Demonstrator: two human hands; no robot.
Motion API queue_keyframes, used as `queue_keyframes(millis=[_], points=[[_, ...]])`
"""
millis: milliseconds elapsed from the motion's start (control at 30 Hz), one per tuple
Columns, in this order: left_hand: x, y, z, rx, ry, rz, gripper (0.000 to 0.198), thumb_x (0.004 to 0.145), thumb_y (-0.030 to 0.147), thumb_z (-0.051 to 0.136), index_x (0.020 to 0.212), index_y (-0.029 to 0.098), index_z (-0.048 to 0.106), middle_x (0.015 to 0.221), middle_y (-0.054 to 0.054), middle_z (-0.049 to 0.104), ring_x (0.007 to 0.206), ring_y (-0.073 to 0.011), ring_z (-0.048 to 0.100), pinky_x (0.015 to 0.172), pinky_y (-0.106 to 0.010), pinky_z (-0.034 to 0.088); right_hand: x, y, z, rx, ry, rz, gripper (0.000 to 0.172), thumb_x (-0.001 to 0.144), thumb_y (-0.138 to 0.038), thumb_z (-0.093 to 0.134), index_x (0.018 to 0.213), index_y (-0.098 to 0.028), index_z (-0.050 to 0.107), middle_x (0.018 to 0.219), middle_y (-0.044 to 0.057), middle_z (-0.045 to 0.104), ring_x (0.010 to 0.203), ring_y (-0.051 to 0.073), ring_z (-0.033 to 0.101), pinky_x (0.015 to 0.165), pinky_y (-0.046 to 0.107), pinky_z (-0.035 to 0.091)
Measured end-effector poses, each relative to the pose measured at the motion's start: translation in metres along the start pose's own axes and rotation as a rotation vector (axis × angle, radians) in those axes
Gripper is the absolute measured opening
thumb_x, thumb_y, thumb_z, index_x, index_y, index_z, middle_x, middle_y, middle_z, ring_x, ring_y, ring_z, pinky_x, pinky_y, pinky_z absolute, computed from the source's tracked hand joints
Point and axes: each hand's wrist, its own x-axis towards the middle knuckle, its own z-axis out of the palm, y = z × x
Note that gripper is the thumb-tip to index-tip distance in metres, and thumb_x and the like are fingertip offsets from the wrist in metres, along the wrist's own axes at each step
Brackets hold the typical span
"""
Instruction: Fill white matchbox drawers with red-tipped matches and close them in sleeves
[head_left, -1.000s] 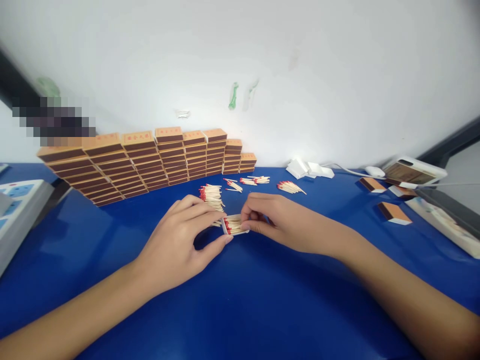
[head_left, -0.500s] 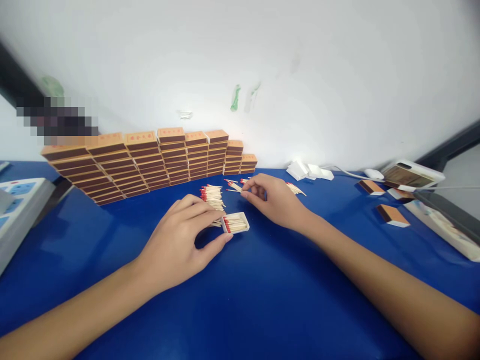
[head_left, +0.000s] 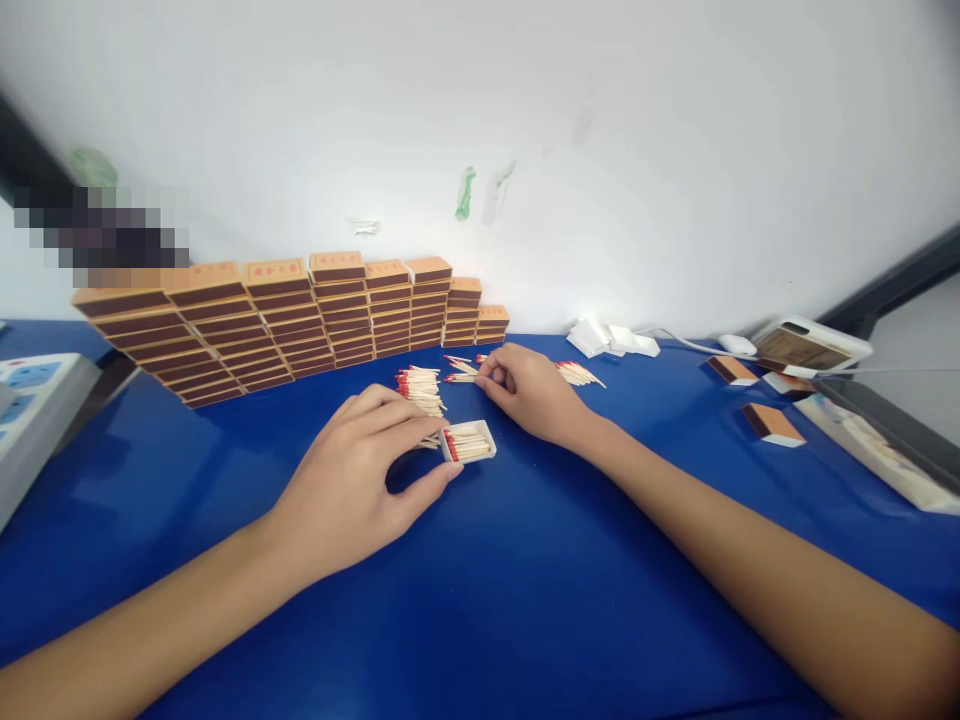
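Observation:
My left hand (head_left: 367,465) grips a small white matchbox tray (head_left: 491,445) by its left end, between thumb and fingers. Red-tipped matches (head_left: 468,444) lie side by side in the tray. Farther back, my right hand (head_left: 529,392) is closed in a pinch at the ends of a few loose matches (head_left: 461,373) on the table; its palm hides part of them. A thicker heap of matches (head_left: 421,388) lies just behind my left hand, partly covered by its fingers. More matches (head_left: 581,374) are spread to the right of my right hand.
Stacked matchboxes (head_left: 277,310) line the wall at the back left. White trays (head_left: 600,338) lie at the back right. Farther right are loose matchbox sleeves (head_left: 772,422), a white cable (head_left: 690,344) and a phone-like object (head_left: 814,342). A power strip (head_left: 45,410) sits at the left edge.
My right hand has shifted slightly left over the loose matches, its fingertips closing at their ends. My left hand keeps its hold on the tray. The view has turned a little.

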Motion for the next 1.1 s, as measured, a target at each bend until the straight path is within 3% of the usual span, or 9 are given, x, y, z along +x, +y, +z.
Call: queue_keyframes(millis=[167,433,567,700,800,933,1100], points=[[-0.001,0.0,0.0,0.006,-0.003,0.007,0.023,0.099,0.034,0.074,0.117,0.021,0.076,0.108,-0.007,0.079,0.106,-0.0268,0.065,0.092,-0.046,0.056,-0.001,0.001,-0.001,0.0,-0.026,-0.072,0.005,0.099,-0.018,0.062,0.101,-0.02,0.067,0.09,0.002,0.06,0.073,0.016,0.052,0.069,0.03,0.039],[0.001,-0.001,0.001,0.003,-0.003,0.008,0.023,0.098,0.033,0.075,0.117,0.019,0.075,0.108,-0.007,0.079,0.106,-0.0265,0.065,0.093,-0.046,0.056,0.001,0.002,-0.002,-0.001,-0.092,-0.055,0.006,0.101,-0.02,0.067,0.095,-0.018,0.068,0.092,0.002,0.06,0.076,0.015,0.055,0.073,0.03,0.042],[0.002,0.0,0.001,0.015,0.015,0.011,0.021,0.098,0.032,0.075,0.116,0.02,0.076,0.107,-0.006,0.079,0.105,-0.0261,0.065,0.092,-0.046,0.056,-0.004,0.0,-0.014,0.012,-0.131,-0.113,0.012,0.104,-0.021,0.06,0.093,-0.019,0.064,0.096,0.005,0.061,0.081,0.017,0.057,0.076,0.032,0.044],[0.002,0.001,-0.001,0.036,0.05,-0.008,0.02,0.098,0.031,0.074,0.116,0.021,0.075,0.105,-0.005,0.079,0.1,-0.0249,0.064,0.092,-0.045,0.057,-0.018,-0.016,-0.036,0.064,-0.098,-0.131,0.011,0.106,-0.027,0.059,0.098,-0.021,0.064,0.095,0.004,0.061,0.079,0.017,0.057,0.072,0.031,0.045],[0.003,0.001,-0.002,0.054,0.075,-0.014,0.02,0.098,0.03,0.074,0.115,0.019,0.075,0.105,-0.006,0.079,0.099,-0.0243,0.064,0.09,-0.045,0.058,-0.028,-0.035,-0.048,0.037,-0.147,-0.192,0.013,0.108,-0.027,0.057,0.1,-0.022,0.064,0.098,0.005,0.061,0.082,0.018,0.058,0.072,0.031,0.045],[0.002,0.001,-0.002,0.059,0.064,-0.015,0.02,0.098,0.03,0.074,0.115,0.02,0.075,0.104,-0.005,0.079,0.098,-0.024,0.064,0.09,-0.044,0.057,-0.037,-0.054,-0.048,-0.055,-0.222,-0.247,0.012,0.109,-0.022,0.053,0.102,-0.021,0.063,0.106,0.008,0.063,0.083,0.018,0.059,0.072,0.032,0.045],[0.002,0.002,-0.002,0.062,0.072,0.027,0.022,0.101,0.031,0.072,0.117,0.017,0.074,0.106,-0.007,0.078,0.099,-0.0235,0.064,0.093,-0.045,0.057,-0.041,-0.061,-0.042,-0.048,-0.197,-0.281,0.01,0.109,-0.024,0.055,0.104,-0.021,0.063,0.105,0.008,0.064,0.083,0.018,0.061,0.073,0.031,0.046]])
